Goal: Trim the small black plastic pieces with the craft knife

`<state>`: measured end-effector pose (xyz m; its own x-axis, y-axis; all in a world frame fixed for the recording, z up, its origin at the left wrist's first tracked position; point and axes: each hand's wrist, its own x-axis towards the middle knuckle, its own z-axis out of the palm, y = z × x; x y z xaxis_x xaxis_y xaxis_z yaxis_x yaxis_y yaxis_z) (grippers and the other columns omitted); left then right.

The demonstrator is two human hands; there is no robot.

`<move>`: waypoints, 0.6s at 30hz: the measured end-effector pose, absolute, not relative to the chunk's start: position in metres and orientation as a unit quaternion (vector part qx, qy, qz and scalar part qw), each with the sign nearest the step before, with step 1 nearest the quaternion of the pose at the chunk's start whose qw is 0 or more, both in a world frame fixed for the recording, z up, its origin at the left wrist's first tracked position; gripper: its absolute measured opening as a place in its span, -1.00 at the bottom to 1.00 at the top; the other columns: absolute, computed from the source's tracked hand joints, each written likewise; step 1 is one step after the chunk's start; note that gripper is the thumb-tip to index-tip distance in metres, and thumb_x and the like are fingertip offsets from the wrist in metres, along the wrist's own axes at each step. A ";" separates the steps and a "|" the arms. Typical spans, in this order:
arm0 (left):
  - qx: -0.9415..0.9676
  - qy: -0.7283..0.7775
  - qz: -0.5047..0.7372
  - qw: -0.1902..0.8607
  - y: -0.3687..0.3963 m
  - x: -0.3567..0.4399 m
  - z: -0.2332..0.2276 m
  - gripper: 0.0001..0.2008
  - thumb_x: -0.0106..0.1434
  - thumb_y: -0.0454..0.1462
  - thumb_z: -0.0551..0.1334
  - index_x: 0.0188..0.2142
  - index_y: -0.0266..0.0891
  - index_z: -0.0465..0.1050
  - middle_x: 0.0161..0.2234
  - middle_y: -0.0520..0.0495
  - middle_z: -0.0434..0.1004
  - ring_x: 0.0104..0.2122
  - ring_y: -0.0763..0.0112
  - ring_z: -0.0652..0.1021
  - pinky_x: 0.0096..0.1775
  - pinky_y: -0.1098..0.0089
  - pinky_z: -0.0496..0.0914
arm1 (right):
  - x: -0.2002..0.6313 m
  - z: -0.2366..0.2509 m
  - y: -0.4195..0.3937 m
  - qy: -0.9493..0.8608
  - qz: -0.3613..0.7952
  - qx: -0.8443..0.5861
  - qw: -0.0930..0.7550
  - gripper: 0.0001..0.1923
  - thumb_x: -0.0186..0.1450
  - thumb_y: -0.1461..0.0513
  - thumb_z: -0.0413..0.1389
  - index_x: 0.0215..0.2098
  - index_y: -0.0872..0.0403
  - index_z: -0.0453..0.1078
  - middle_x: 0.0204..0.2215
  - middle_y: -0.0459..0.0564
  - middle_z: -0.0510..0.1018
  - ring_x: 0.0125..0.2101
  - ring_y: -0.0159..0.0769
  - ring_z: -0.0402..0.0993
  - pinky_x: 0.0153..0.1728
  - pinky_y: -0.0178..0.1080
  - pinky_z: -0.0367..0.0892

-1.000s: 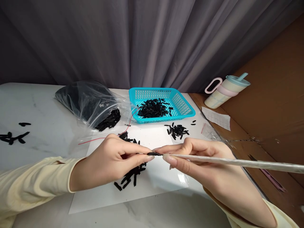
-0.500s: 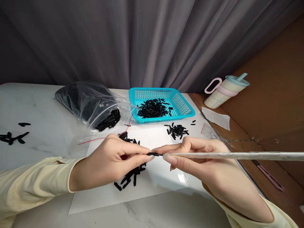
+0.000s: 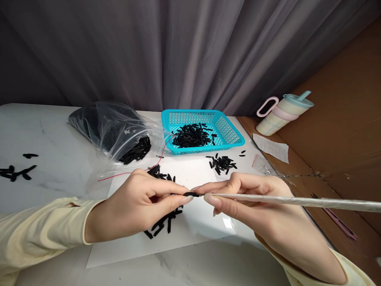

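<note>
Marble table point(image 3: 53, 131), white sheet point(image 3: 196, 222), basket point(image 3: 228, 129), bag point(image 3: 110, 127)

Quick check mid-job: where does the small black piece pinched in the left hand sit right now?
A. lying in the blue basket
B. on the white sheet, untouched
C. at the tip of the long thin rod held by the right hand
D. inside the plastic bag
C: the left hand pinches the black piece right against the tip of the rod that the right hand holds.

Teal basket point(image 3: 229, 131) upper centre, clear bag point(image 3: 110, 127) to its left, lidded cup point(image 3: 282, 113) far right, possibly tilted.
</note>
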<state>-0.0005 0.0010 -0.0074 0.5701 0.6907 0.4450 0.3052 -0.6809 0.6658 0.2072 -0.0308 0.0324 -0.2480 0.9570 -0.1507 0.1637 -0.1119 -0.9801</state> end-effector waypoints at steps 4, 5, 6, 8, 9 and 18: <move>0.845 0.289 0.363 0.265 0.001 0.000 -0.008 -0.84 0.23 -0.36 0.20 -0.36 -0.37 0.57 -0.72 0.18 0.04 -0.72 0.67 0.10 -0.70 0.60 0.06 | 0.206 0.033 -0.030 -0.557 0.558 -0.500 0.357 -0.75 0.18 0.26 0.24 -0.62 0.07 0.34 -0.27 -0.03 0.63 -0.21 -0.19 0.56 -0.26 -0.31 0.46; 0.845 0.288 0.363 0.267 0.001 0.000 -0.008 -0.84 0.23 -0.37 0.20 -0.36 -0.37 0.57 -0.72 0.18 0.03 -0.72 0.67 0.10 -0.70 0.59 0.05 | 0.206 0.033 -0.031 -0.556 0.558 -0.501 0.357 -0.75 0.18 0.26 0.24 -0.62 0.07 0.34 -0.27 -0.03 0.63 -0.21 -0.19 0.56 -0.27 -0.31 0.46; 0.845 0.287 0.362 0.268 0.001 0.000 -0.008 -0.84 0.23 -0.37 0.20 -0.35 -0.37 0.57 -0.71 0.18 0.02 -0.71 0.66 0.09 -0.70 0.58 0.05 | 0.206 0.033 -0.031 -0.556 0.558 -0.502 0.356 -0.75 0.18 0.26 0.24 -0.62 0.07 0.34 -0.28 -0.03 0.63 -0.22 -0.18 0.56 -0.27 -0.31 0.46; 0.846 0.288 0.360 0.269 0.001 0.000 -0.008 -0.85 0.22 -0.38 0.20 -0.36 -0.38 0.57 -0.71 0.18 0.01 -0.71 0.66 0.08 -0.70 0.57 0.04 | 0.206 0.033 -0.031 -0.559 0.554 -0.504 0.355 -0.75 0.18 0.25 0.24 -0.62 0.07 0.34 -0.28 -0.02 0.63 -0.22 -0.18 0.56 -0.28 -0.30 0.46; 0.846 0.288 0.361 0.267 0.001 0.000 -0.008 -0.85 0.22 -0.38 0.20 -0.36 -0.38 0.57 -0.71 0.18 0.01 -0.71 0.66 0.08 -0.70 0.57 0.04 | 0.206 0.033 -0.031 -0.561 0.551 -0.506 0.354 -0.74 0.17 0.25 0.24 -0.62 0.07 0.34 -0.28 -0.01 0.63 -0.23 -0.17 0.56 -0.28 -0.30 0.46; 0.846 0.295 0.358 0.262 0.000 -0.002 -0.009 -0.85 0.22 -0.36 0.20 -0.37 -0.35 0.56 -0.71 0.17 0.01 -0.71 0.66 0.08 -0.69 0.57 0.04 | 0.206 0.037 -0.031 -0.570 0.531 -0.537 0.324 -0.70 0.18 0.18 0.23 -0.64 0.07 0.30 -0.26 0.03 0.62 -0.21 -0.13 0.56 -0.25 -0.25 0.48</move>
<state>-0.0020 -0.0003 -0.0089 0.5694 0.6863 0.4525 0.3112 -0.6895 0.6540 0.2057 -0.0309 0.0365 -0.2145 0.9560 -0.2002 0.2683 -0.1394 -0.9532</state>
